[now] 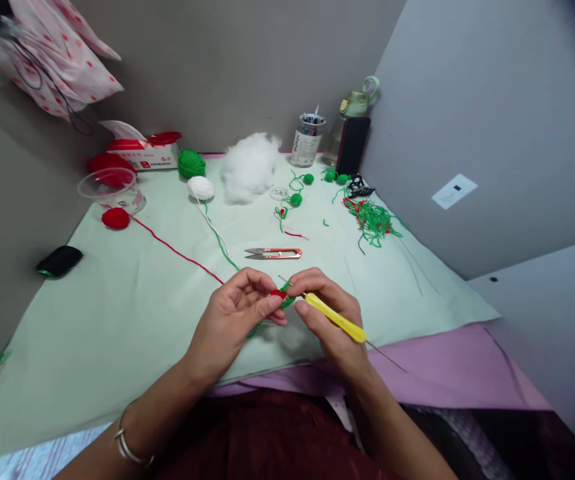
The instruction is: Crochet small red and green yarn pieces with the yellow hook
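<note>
My left hand (240, 310) pinches a small red and green crochet piece (283, 297) between thumb and fingers. In my right hand (330, 310) is a crochet hook with a yellow handle (335, 318), its thin metal tip reaching over the piece. The right fingertips are close to the green edge; whether they touch it I cannot tell. Red yarn (177, 251) runs from a red ball (116, 218) toward my left hand. Green and white strands (217, 237) also lead there from the back. Thread snips with orange handles (280, 253) lie just beyond my hands.
Behind are a white yarn ball (201, 189), a green yarn ball (191, 164), white stuffing (251, 167) and a pen jar (307, 140). Yarn scraps (373, 221) lie at right, near a phone (353, 145) against a bottle (355, 103). A black mouse (60, 261) sits at left.
</note>
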### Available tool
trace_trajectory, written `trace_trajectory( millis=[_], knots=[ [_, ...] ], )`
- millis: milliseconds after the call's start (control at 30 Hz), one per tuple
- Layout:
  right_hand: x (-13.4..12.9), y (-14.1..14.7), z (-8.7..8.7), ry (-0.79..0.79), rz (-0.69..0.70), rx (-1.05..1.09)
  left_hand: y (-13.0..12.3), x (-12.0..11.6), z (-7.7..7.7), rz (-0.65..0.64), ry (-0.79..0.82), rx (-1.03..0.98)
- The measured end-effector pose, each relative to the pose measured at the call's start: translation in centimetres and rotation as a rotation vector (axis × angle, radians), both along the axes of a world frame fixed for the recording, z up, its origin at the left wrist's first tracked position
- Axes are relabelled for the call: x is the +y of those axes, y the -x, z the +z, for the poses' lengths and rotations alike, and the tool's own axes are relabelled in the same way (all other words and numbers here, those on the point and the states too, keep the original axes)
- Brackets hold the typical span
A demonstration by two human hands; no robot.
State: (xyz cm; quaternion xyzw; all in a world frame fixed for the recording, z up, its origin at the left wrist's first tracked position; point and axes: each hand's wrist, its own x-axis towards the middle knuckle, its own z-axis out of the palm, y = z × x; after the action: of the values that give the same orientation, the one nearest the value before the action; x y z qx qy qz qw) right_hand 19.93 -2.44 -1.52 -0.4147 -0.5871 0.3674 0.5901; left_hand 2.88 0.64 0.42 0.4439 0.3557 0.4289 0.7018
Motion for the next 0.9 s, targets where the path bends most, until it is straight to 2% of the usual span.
trace_trajectory(
  millis=[133, 267, 300, 367, 433, 500, 633, 733, 833, 900],
  knots=[
    [0.1, 0.2, 0.1, 0.053, -0.04, 0.053, 0.2, 0.2, -0.1, -0.002, -0.059, 0.1],
    [0.1, 0.0, -0.1, 0.102, -0.023, 0.144, 0.5, 0.7, -0.4, 0.139, -0.176, 0.234],
    [0.1, -0.1, -0.2, 0.108, -0.005, 0.166, 0.5, 0.8, -0.5, 0.131, -0.225, 0.251],
    [0.0, -0.4, -0.3, 0.112, 0.035, 0.207, 0.5, 1.0, -0.4, -0.042, -0.285, 0.249],
    [-0.1, -0.8, -0.3, 0.106, 0.062, 0.23, 0.7, 1.2, -0.3, -0.242, -0.25, 0.22],
    [-0.2, -1.1, -0.4, 0.1, 0.053, 0.23, 1.0, 1.4, -0.3, -0.302, -0.158, 0.195],
    [-0.2, -1.5, -0.4, 0.085, -0.011, 0.222, 2.0, 1.7, -0.3, -0.137, -0.048, 0.085],
    [-0.2, -1.3, -0.3, 0.071, -0.024, 0.218, 2.3, 1.8, -0.1, -0.008, -0.033, -0.006],
    [-0.2, -1.1, -0.1, 0.062, -0.021, 0.204, 2.6, 1.9, 0.5, 0.08, -0.054, 0.021],
    [-0.3, -1.0, 0.0, 0.055, -0.007, 0.202, 2.9, 1.9, 1.0, 0.107, -0.011, -0.029]
  ],
)
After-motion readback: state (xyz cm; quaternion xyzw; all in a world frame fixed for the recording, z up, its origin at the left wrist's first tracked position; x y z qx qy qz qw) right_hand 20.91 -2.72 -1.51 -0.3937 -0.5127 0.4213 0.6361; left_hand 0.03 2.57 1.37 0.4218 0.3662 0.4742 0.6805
